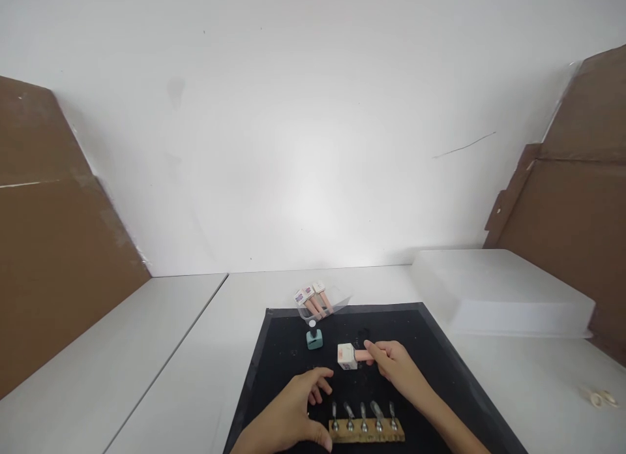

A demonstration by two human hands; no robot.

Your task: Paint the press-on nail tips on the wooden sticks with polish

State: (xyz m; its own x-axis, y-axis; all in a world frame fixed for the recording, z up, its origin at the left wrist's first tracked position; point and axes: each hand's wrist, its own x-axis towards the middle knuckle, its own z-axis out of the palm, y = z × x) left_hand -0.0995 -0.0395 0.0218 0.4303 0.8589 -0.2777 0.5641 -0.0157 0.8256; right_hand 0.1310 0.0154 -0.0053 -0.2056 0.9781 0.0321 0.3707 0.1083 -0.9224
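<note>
**Here: a pink bottle held over the mat**

Head view. We look down on a black mat [430, 363] lying on a white table [195, 349]. Our right hand [394, 364] is closed around the pink body of a small bottle [353, 356], gripping it with the white square cap pointing left; the bottle is on its side, just above the mat or resting on it, we cannot tell which. Our left hand [293, 408] lies on the mat with loosely curled, open fingers, holding nothing, near the wooden strip [366, 430] at the mat's near edge. That strip carries five clear nail tips [362, 415] standing in a row; all five look bare, so as we judge it no colour has gone on yet, and the bottle's cap is on.

Behind the bottle a teal bottle [313, 337] stands upright on the mat. At the mat's far edge three more pink bottles [313, 299] lean together in a clear holder. To the right a white box [503, 294] sits on the table, well apart, and brown cardboard [53, 245] flanks both sides.
</note>
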